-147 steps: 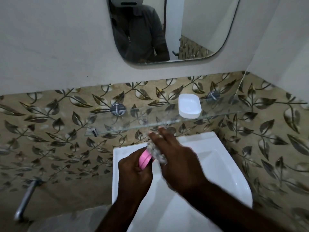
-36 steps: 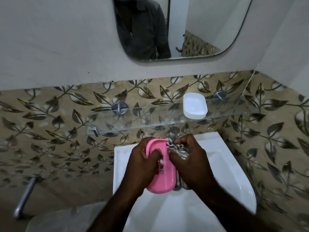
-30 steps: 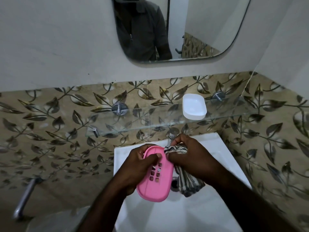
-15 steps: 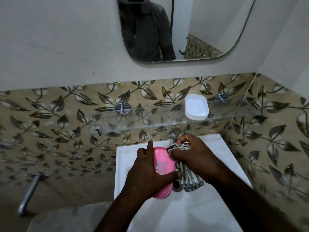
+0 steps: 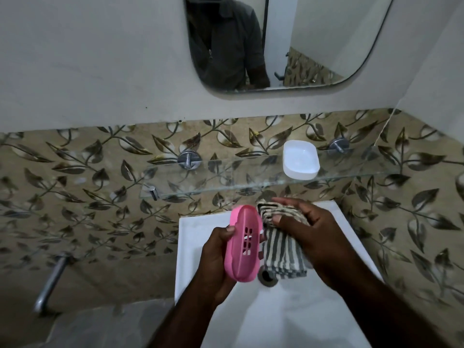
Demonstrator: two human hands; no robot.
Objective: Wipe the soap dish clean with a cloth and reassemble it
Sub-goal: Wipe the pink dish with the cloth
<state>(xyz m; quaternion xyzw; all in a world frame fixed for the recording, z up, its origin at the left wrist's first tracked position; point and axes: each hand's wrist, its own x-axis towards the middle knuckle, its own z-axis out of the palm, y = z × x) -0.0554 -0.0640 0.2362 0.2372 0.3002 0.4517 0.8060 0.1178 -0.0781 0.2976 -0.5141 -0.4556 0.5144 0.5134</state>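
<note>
Soap dish parts are apart at this moment. The pink insert (image 5: pixel 242 243), a slotted oval tray, is at the centre of the frame, held on edge over the sink (image 5: pixel 190 249) with its hollow, slotted face turned toward the right of the frame. The left hand (image 5: pixel 216 259) grips it from the lower left, thumb on the near rim and fingers wrapped behind. The white base (image 5: pixel 300 159) sits alone on the glass shelf (image 5: pixel 226 178) in the upper right, well apart from the insert.

The right hand (image 5: pixel 319 237) holds the striped cloth (image 5: pixel 281 249), bunched between thumb and fingers at the top, with the loose end hanging down toward the drain (image 5: pixel 267 277). The cloth's folded edge is just beside the insert's right rim. Whether it touches cannot be told.

The step in hand looks like wiping the insert, with the cloth poised at its inner face. Reassembly is not yet begun. The next move probably calls for pressing the bunched cloth into the hollow and drawing it along the slots while the left hand steadies the tray against the push. After that the insert would need to go up to the shelf and seat in the base, slotted face up.
</note>
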